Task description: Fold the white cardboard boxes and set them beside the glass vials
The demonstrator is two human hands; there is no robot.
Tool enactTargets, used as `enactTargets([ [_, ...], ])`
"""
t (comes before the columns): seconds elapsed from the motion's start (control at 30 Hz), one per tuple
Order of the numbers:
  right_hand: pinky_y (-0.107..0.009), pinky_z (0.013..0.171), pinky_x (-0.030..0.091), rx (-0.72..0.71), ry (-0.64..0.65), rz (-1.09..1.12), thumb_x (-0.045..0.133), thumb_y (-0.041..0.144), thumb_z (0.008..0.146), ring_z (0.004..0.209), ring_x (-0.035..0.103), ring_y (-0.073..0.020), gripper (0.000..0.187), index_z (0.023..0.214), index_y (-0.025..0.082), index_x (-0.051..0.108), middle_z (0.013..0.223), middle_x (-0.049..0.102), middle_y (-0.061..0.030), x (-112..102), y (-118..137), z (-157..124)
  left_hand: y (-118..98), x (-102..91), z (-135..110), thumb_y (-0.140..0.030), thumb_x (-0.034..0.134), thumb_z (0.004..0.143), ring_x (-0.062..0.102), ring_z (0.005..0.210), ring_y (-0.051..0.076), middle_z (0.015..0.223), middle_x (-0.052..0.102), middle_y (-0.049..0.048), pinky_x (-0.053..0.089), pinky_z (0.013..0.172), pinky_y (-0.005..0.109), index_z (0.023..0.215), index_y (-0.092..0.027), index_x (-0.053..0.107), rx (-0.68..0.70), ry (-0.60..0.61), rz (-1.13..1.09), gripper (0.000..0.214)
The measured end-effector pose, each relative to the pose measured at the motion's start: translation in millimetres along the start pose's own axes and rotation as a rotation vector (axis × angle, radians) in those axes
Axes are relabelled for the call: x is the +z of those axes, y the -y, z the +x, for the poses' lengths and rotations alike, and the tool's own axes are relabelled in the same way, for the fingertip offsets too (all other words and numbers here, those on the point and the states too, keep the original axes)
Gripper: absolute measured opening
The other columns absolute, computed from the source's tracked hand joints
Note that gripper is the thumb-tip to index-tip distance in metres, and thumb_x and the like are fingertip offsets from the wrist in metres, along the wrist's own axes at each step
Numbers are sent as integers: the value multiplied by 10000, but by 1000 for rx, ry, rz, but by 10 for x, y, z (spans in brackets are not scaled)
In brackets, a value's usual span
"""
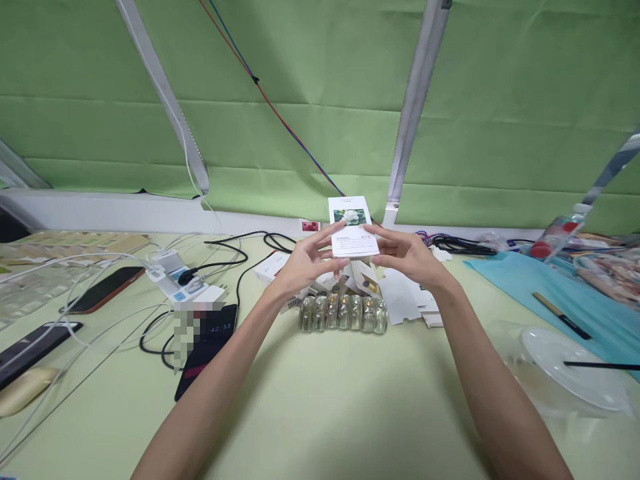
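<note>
Head view: my left hand (311,259) and my right hand (407,256) grip one white rectangular printed paper packet (356,235), a hand at each side edge with the fingers bent. It bears a photo of a white flower among green leaves, and I hold it above and just beyond a row of seven small clear glass bottles (343,315) on the pale green tabletop (345,393). The bottles sit side by side, pale inside; how full they are I cannot tell.

Just right of the row lie white paper pieces (401,299), overlapping too much for me to count. Well to the left of the row are three dark flat phones: a black-screened one with a reddish-brown edge (106,290), a black one near one beige oval object (27,390), and a black one showing clock digits (216,333). One white power strip (175,283), left of the row, takes a black plug.

Well to the right of the row, one clear plastic bottle (563,232) shows red on it, one light blue sheet (510,277) carries a tan-and-black pen-shaped tool (563,315), and one white round plastic lid (565,353) tops a clear container, its contents too blurred to tell.
</note>
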State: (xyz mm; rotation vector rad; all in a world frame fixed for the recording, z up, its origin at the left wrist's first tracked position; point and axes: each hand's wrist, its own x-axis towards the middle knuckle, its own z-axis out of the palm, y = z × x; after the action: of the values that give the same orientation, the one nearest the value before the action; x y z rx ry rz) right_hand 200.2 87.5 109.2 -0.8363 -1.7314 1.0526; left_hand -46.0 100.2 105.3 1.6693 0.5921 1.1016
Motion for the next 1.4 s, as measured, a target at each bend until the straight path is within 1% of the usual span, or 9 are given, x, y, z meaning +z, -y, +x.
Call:
enactTargets([
  [0.13, -461, 900, 548, 0, -4, -3, 825, 361, 782, 1059, 665, -265, 665, 1409, 301, 613, 1299, 707, -87, 2, 2, -3, -5, 5, 1, -257, 841, 737, 656, 891, 210, 1305, 659, 152, 573, 596, 288, 1470, -287, 533, -6, -6, 2, 796],
  [0.37, -492, 914, 543, 4, -12, -4, 829, 372, 768, 1044, 670, -271, 677, 1406, 290, 617, 1235, 737, -89, 19, 31, 6, 6, 6, -3, -257, 841, 737, 656, 893, 206, 1329, 643, 151, 578, 592, 285, 1466, -293, 536, 2, -5, -13, 792],
  [0.6, -486, 910, 545, 11, -19, 4, 837, 360, 761, 1037, 673, -269, 669, 1393, 295, 628, 1237, 736, -86, 19, 24, 1, 8, 9, -4, -252, 841, 736, 657, 892, 208, 1343, 636, 154, 575, 587, 282, 1456, -293, 549, 7, -16, -10, 779],
  [0.73, -488, 919, 544, 10, -15, 4, 839, 359, 762, 1053, 669, -269, 659, 1386, 308, 633, 1292, 709, -85, 7, 10, 4, 12, 2, 0, -260, 836, 740, 644, 852, 184, 1343, 636, 151, 577, 596, 285, 1458, -295, 547, 5, -14, 3, 775],
  [0.87, -474, 922, 545, 12, -8, -3, 836, 360, 772, 1078, 665, -270, 678, 1409, 302, 612, 1330, 686, -92, 0, 6, -1, 9, 6, 3, -274, 836, 741, 645, 850, 188, 1322, 646, 149, 576, 591, 289, 1456, -293, 549, 9, -16, 5, 771],
  [1.0, -479, 938, 546, 19, -3, -19, 840, 389, 768, 1067, 672, -269, 702, 1422, 293, 601, 1301, 701, -97, 2, 23, -10, 0, 16, 3, -276, 841, 742, 647, 844, 190, 1282, 664, 150, 572, 580, 284, 1451, -280, 557, 3, -30, 5, 764],
  [1.17, -499, 945, 552, 23, -18, -33, 852, 418, 746, 1051, 678, -273, 714, 1409, 301, 614, 1268, 716, -93, 15, 47, -12, 5, 15, 4, -280, 840, 746, 652, 853, 196, 1285, 661, 153, 574, 581, 283, 1456, -281, 551, 7, -26, 8, 766],
  [1.33, -499, 926, 560, 13, -31, -40, 853, 424, 740, 1049, 673, -274, 700, 1393, 311, 629, 1299, 701, -88, 21, 44, -9, 10, 15, 8, -284, 837, 747, 654, 852, 194, 1291, 658, 147, 577, 578, 281, 1449, -288, 558, 12, -30, 13, 755],
  [1.4, -504, 922, 560, 15, -33, -40, 852, 424, 742, 1041, 674, -276, 698, 1393, 308, 630, 1262, 717, -86, 23, 43, -8, 10, 16, 9, -283, 838, 745, 653, 846, 190, 1295, 656, 144, 576, 579, 281, 1448, -290, 560, 9, -29, 8, 756],
])
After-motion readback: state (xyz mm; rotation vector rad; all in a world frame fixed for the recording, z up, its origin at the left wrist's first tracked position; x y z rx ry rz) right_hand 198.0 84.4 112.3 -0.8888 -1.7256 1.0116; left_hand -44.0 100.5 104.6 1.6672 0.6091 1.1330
